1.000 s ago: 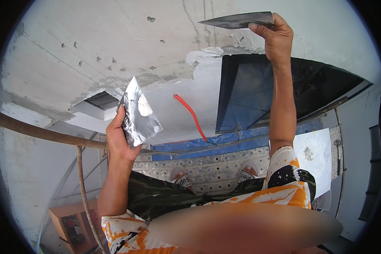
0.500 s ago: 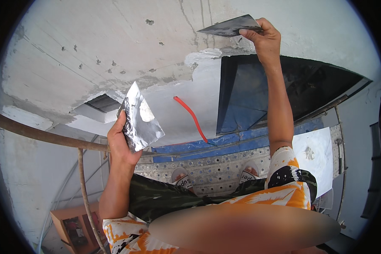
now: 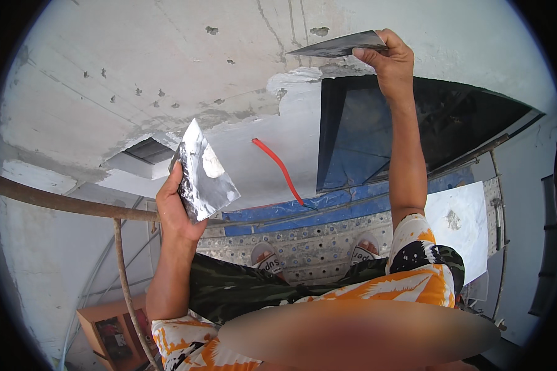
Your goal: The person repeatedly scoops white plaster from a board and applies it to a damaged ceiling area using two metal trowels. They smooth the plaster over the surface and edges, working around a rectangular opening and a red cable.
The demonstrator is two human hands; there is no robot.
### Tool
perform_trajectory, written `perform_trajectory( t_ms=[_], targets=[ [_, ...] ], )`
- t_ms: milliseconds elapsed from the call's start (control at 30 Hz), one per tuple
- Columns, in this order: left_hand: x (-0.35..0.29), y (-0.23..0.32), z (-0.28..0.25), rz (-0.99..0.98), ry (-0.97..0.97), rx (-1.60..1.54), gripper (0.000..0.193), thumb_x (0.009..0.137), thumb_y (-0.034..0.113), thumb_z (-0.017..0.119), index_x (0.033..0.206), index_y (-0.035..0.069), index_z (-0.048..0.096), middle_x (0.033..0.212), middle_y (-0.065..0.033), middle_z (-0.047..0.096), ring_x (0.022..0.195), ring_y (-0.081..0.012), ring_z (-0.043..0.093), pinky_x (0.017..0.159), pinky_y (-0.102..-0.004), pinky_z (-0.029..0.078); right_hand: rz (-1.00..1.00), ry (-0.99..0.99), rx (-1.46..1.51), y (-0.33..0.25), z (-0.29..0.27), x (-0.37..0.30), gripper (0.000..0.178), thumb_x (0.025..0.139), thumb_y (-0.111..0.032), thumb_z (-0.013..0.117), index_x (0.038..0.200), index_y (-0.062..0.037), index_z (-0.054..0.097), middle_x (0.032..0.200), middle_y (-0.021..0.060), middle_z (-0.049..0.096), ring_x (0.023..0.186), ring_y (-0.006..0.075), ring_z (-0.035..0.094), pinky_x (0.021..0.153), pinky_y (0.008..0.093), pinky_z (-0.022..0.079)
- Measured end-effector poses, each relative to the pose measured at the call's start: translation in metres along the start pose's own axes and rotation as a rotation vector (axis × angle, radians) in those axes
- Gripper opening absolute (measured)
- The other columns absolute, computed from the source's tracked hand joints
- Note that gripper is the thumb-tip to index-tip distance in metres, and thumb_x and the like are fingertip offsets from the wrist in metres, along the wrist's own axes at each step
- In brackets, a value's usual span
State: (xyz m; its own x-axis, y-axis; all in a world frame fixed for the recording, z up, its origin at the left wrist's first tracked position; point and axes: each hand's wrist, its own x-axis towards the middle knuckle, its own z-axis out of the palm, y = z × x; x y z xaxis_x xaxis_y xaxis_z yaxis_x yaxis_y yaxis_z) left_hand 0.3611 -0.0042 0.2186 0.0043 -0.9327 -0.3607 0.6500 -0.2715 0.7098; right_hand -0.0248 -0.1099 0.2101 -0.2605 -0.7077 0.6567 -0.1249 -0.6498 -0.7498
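Observation:
My left hand is wrapped round the edge of a metal putty blade, held up in front of the wall. A lump of white putty and smears cover its face. Up at the far right, my right hand grips a second, darker putty blade, its thumb on the near face. That blade lies edge-on along the pitted grey wall, just above the dark window opening; I cannot tell how much of its edge touches. Rough white putty borders the wall's lower edge there.
A red conduit sticks out of the wall between my arms. I stand on a perforated metal platform. A rusty rail crosses at left. A white board lies at right, and a small square opening is left of the left blade.
My right hand's blade has tilted to a thinner profile and come slightly down, baring a pit in the wall above it. The left hand and its blade stay nearly still.

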Motion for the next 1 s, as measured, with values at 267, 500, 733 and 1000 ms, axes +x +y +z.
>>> perform_trajectory(
  t_ms=[267, 500, 733, 1000],
  targets=[
    [0.005, -0.002, -0.002, 0.035, -0.013, 0.008, 0.035, 0.102, 0.027, 0.048, 0.128, 0.004, 0.056, 0.114, -0.0085, 0.067, 0.098, -0.0243, 0.066, 0.083, -0.0405, 0.054, 0.065, -0.026, 0.616, -0.038, -0.008, -0.033, 0.028, 0.08, 0.007, 0.074, 0.105, 0.0008, 0.064, 0.099, 0.0102, 0.071, 0.086, 0.0164, 0.069, 0.078, 0.0289, 0.057],
    [0.007, 0.009, -0.009, 0.143, -0.04, -0.051, 0.036, 0.102, 0.026, 0.049, 0.129, 0.004, 0.057, 0.116, -0.0074, 0.067, 0.1, -0.0232, 0.065, 0.086, -0.0373, 0.053, 0.33, -0.093, 0.452, -0.016, 0.034, -0.105, 0.025, 0.075, 0.007, 0.077, 0.098, 0.0021, 0.066, 0.088, 0.0056, 0.069, 0.079, 0.0104, 0.064, 0.073, 0.0248, 0.053],
    [0.008, 0.01, -0.006, 0.227, -0.044, -0.031, 0.04, 0.103, 0.025, 0.046, 0.135, 0.003, 0.052, 0.129, -0.0101, 0.06, 0.115, -0.0263, 0.059, 0.098, -0.042, 0.048, 0.224, 0.458, 0.119, 0.0, 0.06, -0.143, 0.019, 0.084, 0.005, 0.065, 0.102, 0.0009, 0.068, 0.081, -0.0014, 0.059, 0.072, 0.0066, 0.054, 0.067, 0.0248, 0.045],
    [0.002, 0.012, -0.017, 0.212, 0.051, 0.087, 0.037, 0.102, 0.032, 0.048, 0.128, 0.006, 0.057, 0.113, -0.0072, 0.067, 0.095, -0.0242, 0.066, 0.08, -0.039, 0.055, -0.196, 1.054, -1.038, 0.082, -0.037, -0.039, 0.043, 0.083, 0.004, 0.059, 0.122, -0.0103, 0.068, 0.11, 0.0069, 0.057, 0.095, 0.0257, 0.052, 0.083, 0.0369, 0.042]
  ],
)
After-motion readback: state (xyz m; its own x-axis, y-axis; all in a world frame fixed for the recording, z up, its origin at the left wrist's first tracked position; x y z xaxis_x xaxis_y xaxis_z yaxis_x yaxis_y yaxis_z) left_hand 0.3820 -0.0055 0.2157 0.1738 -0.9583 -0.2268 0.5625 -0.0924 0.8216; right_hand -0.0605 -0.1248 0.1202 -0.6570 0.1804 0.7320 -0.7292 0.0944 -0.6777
